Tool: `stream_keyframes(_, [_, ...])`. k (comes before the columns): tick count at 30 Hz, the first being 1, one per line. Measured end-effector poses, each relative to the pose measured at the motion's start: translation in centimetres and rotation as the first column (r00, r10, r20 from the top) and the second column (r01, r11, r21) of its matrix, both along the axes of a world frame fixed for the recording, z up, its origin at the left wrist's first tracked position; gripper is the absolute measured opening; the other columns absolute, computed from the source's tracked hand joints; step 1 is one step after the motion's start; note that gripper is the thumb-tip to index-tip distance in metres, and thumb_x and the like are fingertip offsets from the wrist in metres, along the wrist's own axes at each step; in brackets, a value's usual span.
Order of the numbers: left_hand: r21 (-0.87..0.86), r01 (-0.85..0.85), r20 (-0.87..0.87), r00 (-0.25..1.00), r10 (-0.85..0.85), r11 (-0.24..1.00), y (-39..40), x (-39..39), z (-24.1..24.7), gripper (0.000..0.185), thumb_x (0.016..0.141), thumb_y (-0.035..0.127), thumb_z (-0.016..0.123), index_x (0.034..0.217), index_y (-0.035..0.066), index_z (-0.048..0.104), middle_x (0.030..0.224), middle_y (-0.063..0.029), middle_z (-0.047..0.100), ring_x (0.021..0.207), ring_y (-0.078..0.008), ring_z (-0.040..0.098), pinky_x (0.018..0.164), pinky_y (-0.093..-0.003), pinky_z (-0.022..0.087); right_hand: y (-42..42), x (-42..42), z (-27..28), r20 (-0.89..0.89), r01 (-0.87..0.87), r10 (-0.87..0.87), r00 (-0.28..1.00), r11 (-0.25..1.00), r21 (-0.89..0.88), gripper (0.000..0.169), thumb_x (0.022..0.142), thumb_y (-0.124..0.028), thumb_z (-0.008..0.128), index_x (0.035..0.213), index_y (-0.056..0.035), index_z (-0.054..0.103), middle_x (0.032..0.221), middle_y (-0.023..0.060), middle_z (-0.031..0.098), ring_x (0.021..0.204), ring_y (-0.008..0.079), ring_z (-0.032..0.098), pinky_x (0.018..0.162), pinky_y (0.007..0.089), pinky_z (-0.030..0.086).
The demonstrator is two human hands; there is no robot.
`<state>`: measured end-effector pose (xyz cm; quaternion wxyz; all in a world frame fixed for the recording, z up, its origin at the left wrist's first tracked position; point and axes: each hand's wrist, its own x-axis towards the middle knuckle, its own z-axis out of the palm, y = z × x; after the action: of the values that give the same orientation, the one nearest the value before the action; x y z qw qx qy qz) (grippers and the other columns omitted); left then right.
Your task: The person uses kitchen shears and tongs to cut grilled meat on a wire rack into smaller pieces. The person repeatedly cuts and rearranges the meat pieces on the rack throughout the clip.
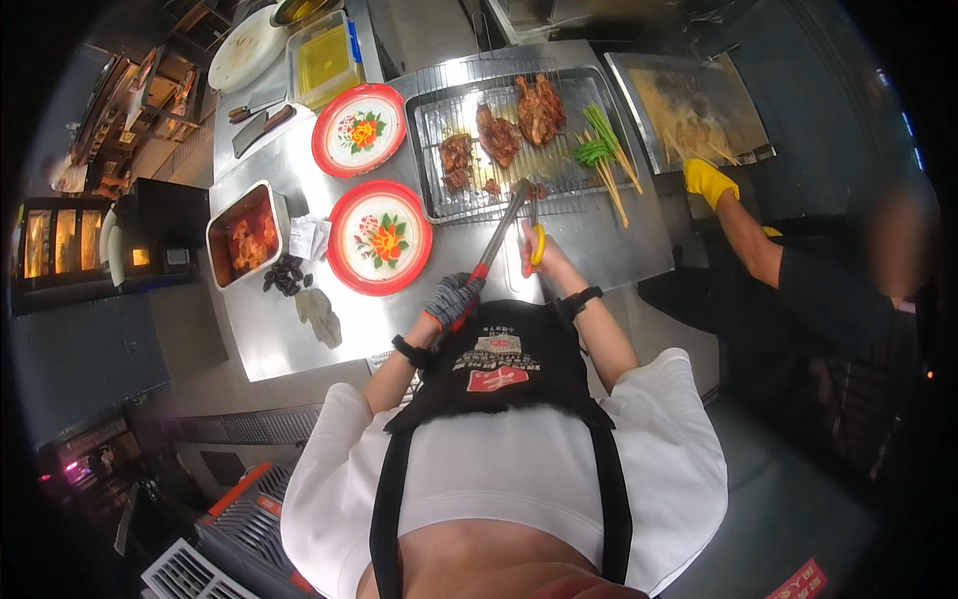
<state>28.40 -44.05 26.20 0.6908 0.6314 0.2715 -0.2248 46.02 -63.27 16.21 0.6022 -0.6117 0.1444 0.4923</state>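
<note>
My left hand (452, 301), in a grey knit glove, grips tongs (500, 238) with red handles. Their metal tips reach the near part of a wire rack (449, 204) on a metal tray. My bare right hand (550, 258) holds yellow-handled scissors (537, 243), their blades beside the tong tips at a small piece of meat (537, 192). Farther back on the rack lie a browned leg piece (497, 135), a larger browned poultry piece (540, 109) and smaller cut meat (455, 153). Skewered green vegetables (595, 153) rest at the rack's right side.
Two red-rimmed floral plates (347, 275) (320, 153) stand left of the tray. Beyond them are a metal pan of red food (281, 217), cleavers (258, 133) and a plastic tub of yellow liquid (323, 61). A co-worker's yellow-gloved hand (709, 182) is by a steaming vat (651, 153) at right.
</note>
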Motion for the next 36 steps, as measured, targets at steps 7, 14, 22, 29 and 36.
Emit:
stream_keyframes(7, [-0.011,0.036,-0.023,0.999,-0.036,0.999,1.2,0.0,1.7,0.032,0.096,0.033,0.065,0.091,0.001,0.064,0.068,-0.0062,0.062,0.049,-0.0145,0.057,0.044,-0.0289,0.044,-6.7,7.0,0.5,-0.11,-0.438,0.431,0.896,0.897,-0.055,0.088,0.075,-0.093,0.046,0.076,-0.0052,0.047,0.054,0.0083,0.05,0.038,0.0241,0.051,0.04,0.0397,0.049])
stream_keyframes(14, [-0.011,-0.025,-0.068,0.997,0.024,1.0,-0.7,0.0,1.5,0.027,0.095,0.028,0.065,0.1,0.001,0.067,0.069,-0.0072,0.063,0.048,-0.0156,0.058,0.043,-0.028,0.044,-7.0,9.0,-1.4,-0.098,-0.484,0.49,0.866,0.872,0.081,0.092,0.073,-0.093,0.051,0.081,-0.0007,0.051,0.056,0.0105,0.051,0.047,0.0248,0.059,0.047,0.0399,0.052])
stream_keyframes(22, [-0.043,-0.13,-0.013,0.991,0.13,0.991,-4.1,-0.9,-0.3,0.029,0.097,0.028,0.062,0.101,0.0,0.067,0.069,-0.0064,0.063,0.049,-0.014,0.057,0.043,-0.0274,0.043,-5.9,6.7,-1.3,0.262,-0.368,0.445,0.856,0.882,-0.295,0.065,0.098,-0.051,0.056,0.06,0.0012,0.049,0.053,0.015,0.056,0.038,0.0266,0.056,0.037,0.0408,0.046])
stream_keyframes(29, [0.027,-0.248,-0.045,0.968,0.249,0.968,-6.3,-1.2,-0.3,0.03,0.097,0.032,0.064,0.1,0.003,0.067,0.072,-0.0062,0.063,0.05,-0.0135,0.056,0.042,-0.027,0.041,-6.1,6.6,-2.2,0.126,-0.278,0.285,0.95,0.958,-0.069,0.06,0.098,-0.051,0.054,0.067,0.0003,0.052,0.05,0.0099,0.049,0.035,0.0263,0.052,0.037,0.0417,0.047])
stream_keyframes(36, [-0.034,-0.344,-0.011,0.939,0.343,0.939,-12.1,-1.8,-2.2,0.035,0.101,0.036,0.059,0.107,0.002,0.063,0.08,-0.0061,0.067,0.053,-0.014,0.057,0.048,-0.0267,0.046,-1.4,3.2,-1.4,-0.061,0.032,-0.027,0.998,0.996,0.085,0.045,0.1,-0.05,0.05,0.105,-0.0059,0.049,0.057,0.009,0.051,0.039,0.026,0.053,0.039,0.0436,0.051])
